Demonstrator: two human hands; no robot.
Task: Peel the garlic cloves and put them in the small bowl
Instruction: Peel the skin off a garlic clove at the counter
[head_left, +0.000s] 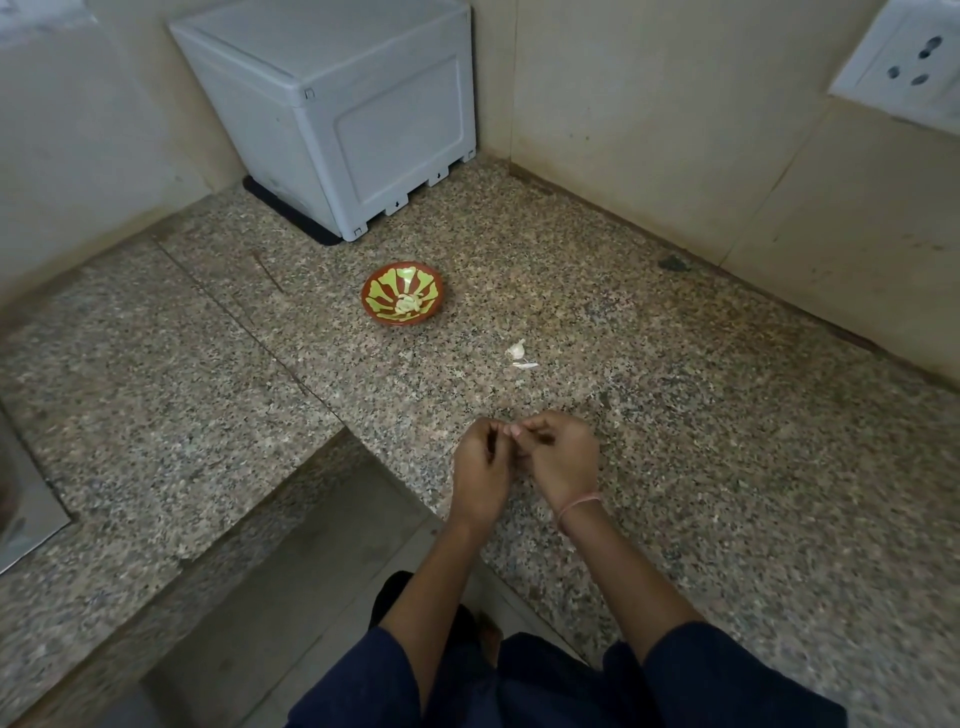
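Note:
A small red bowl (403, 294) with a green leaf pattern stands on the granite counter and holds a few pale peeled cloves (407, 305). My left hand (480, 470) and my right hand (561, 460) are pressed together near the counter's front edge. Their fingertips pinch a small garlic clove (515, 429), which is mostly hidden by the fingers. A whitish unpeeled clove (517, 349) lies on the counter between my hands and the bowl, with a scrap of peel (525, 366) just below it.
A white plastic box (337, 104) stands in the back corner behind the bowl. Tiled walls close the counter at the back and right, with a wall socket (909, 62) at top right. A steel sink edge (21, 499) shows at far left.

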